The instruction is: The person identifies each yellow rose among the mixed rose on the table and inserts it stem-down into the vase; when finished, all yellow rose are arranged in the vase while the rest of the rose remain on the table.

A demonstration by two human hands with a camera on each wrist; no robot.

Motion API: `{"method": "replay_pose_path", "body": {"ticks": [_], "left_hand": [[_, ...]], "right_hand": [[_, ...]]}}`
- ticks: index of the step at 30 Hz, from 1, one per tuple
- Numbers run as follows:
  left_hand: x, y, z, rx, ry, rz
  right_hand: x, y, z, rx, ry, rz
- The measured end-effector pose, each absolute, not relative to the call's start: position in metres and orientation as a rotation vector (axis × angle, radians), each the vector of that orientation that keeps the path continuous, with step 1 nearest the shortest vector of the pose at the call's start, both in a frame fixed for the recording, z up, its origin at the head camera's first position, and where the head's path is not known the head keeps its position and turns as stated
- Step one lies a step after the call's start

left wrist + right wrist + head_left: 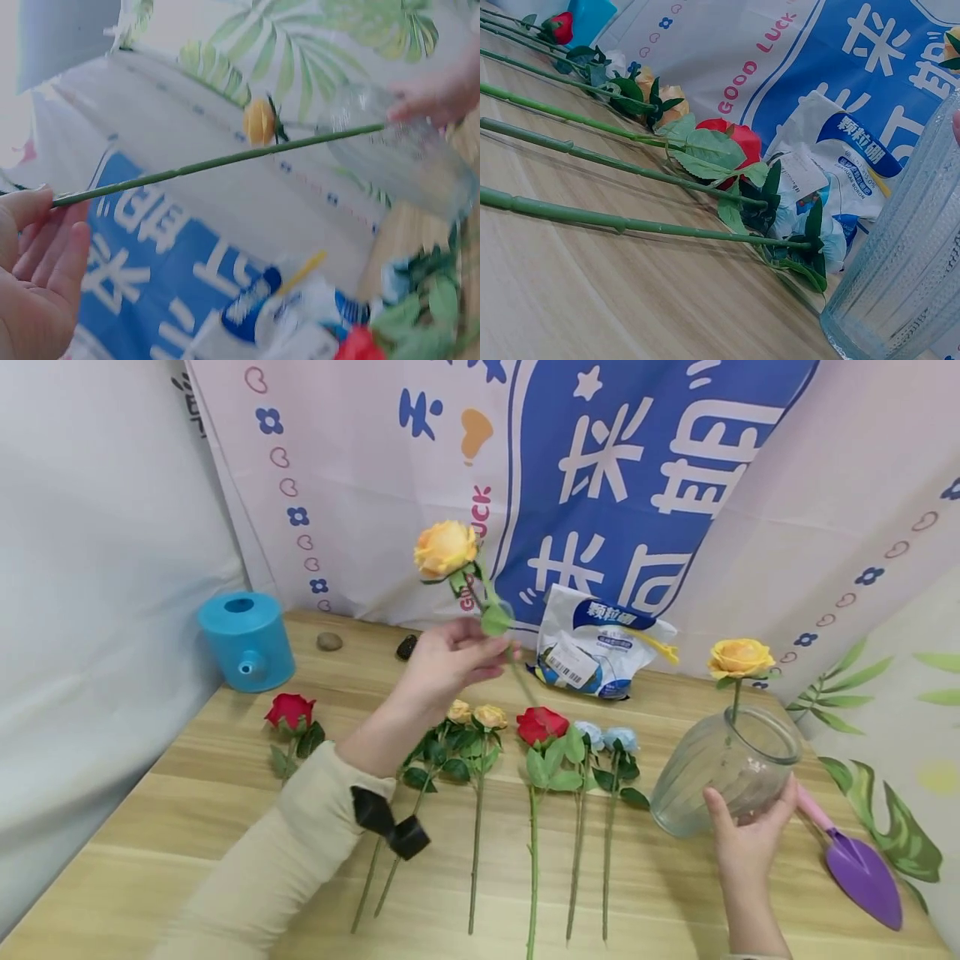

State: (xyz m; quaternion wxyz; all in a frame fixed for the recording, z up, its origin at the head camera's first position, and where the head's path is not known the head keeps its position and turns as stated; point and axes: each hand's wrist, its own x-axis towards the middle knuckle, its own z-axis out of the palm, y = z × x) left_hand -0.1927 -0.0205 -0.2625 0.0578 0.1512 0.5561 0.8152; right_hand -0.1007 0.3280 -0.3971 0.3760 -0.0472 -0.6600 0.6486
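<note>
Raised above the table, my left hand (459,653) pinches the green stem of a yellow rose (446,550). In the left wrist view that stem (217,160) slants across toward the vase, apart from my fingers' palm side. My right hand (750,839) grips the lower side of a clear ribbed glass vase (693,772), which leans with its mouth to the upper right. Another yellow rose (741,658) stands in the vase, its bloom above the rim. The right wrist view shows the vase wall (900,270) at its right edge, with little of the hand.
Across the table lie red roses (543,725), light blue roses (621,740) and smaller yellow roses (491,717), stems toward me. Behind them are a blue watering can (246,647), a stone (328,642) and a white-blue bag (600,647). A purple trowel (862,877) lies right of the vase.
</note>
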Motion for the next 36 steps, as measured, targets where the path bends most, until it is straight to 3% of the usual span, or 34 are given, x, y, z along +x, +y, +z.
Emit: {"method": "replay_pose_path", "body": {"ticks": [6, 14, 22, 36], "left_hand": [[-0.195, 0.034, -0.239, 0.592, 1.426, 2.758], [-0.193, 0.1, -0.227, 0.679, 1.385, 2.783], [-0.199, 0.156, -0.258, 0.742, 1.655, 2.689], [-0.197, 0.214, -0.279, 0.567, 1.972, 2.279]], "right_hand": [[-0.104, 0.328, -0.399, -0.072, -1.662, 1.67], [-0.108, 0.33, -0.403, -0.006, -1.628, 1.653], [-0.106, 0.329, -0.402, -0.057, -1.643, 1.657], [-0.108, 0.332, -0.404, 0.022, -1.609, 1.634]]}}
